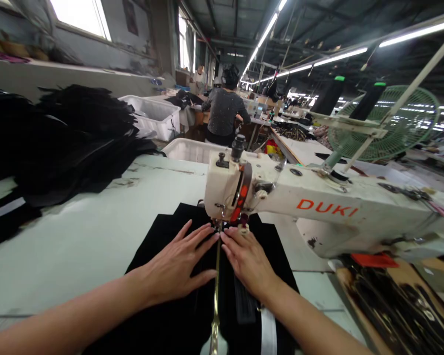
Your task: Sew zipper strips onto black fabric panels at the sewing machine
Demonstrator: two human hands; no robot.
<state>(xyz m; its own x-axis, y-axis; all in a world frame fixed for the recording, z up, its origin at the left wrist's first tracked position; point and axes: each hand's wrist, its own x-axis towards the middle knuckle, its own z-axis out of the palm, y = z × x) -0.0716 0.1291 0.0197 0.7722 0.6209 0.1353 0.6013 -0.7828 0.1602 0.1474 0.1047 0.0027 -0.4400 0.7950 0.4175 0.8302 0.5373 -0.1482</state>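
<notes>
Cloth (192,315), black, flat on the tabletop (96,236) under the sewing machine (281,202). Left hand (177,266) and right hand (247,261) pressed flat on it, fingers (203,236) spread, pinching nothing, tips close to the needle. Zipper (216,296) running between both hands. Probably early in the seam; most of the length lies unsewn near the body.

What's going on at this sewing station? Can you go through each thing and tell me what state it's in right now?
Left hand: open, flat on the black fabric.
Right hand: open, flat on the fabric, fingertips by the needle.
Black fabric: spread flat under the sewing machine head.
Gold strip: lying straight between the hands, running to the needle.
Fabric pile: heaped on the table's left.
Green fan: tilted; spinning cannot be told.
Ceiling lights: on.
</notes>
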